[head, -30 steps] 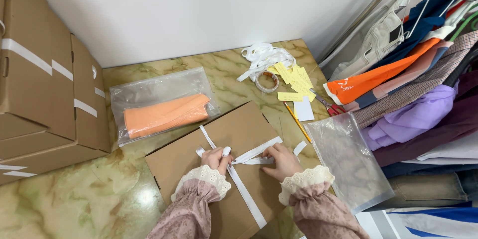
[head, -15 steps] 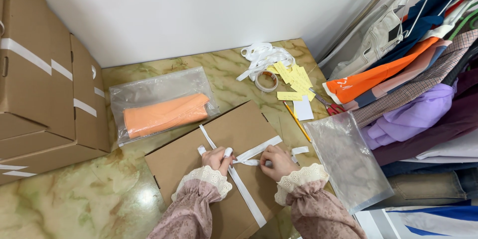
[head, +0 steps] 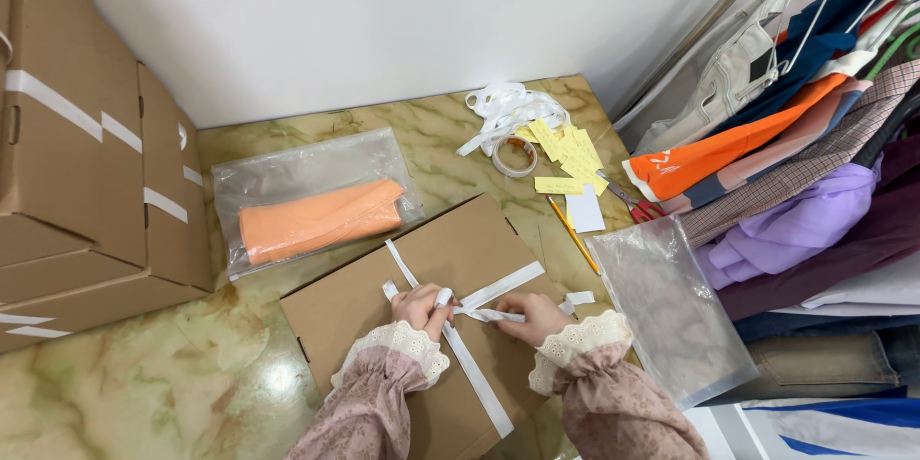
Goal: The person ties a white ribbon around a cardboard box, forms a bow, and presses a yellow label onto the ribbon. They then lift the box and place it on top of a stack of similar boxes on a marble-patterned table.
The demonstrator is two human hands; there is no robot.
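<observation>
A green marbled tabletop (head: 125,374) is being shown from above, its near edge being cut off by the frame; stacked cardboard cartons (head: 86,192) are being cropped at the left, and hanging garments (head: 795,182) at the right; a flat brown box (head: 431,326) is lying in the middle, its near corner being hidden under two lace-cuffed sleeves; its long axis is running from near left to far right; a bagged orange cloth (head: 316,216) is lying just beyond it; a white ribbon (head: 479,383) is being crossed over the lid; the left hand (head: 419,307) is being closed on the ribbon at the crossing; the right hand (head: 527,311) is pinching a loose ribbon end, fingertips being partly hidden.
</observation>
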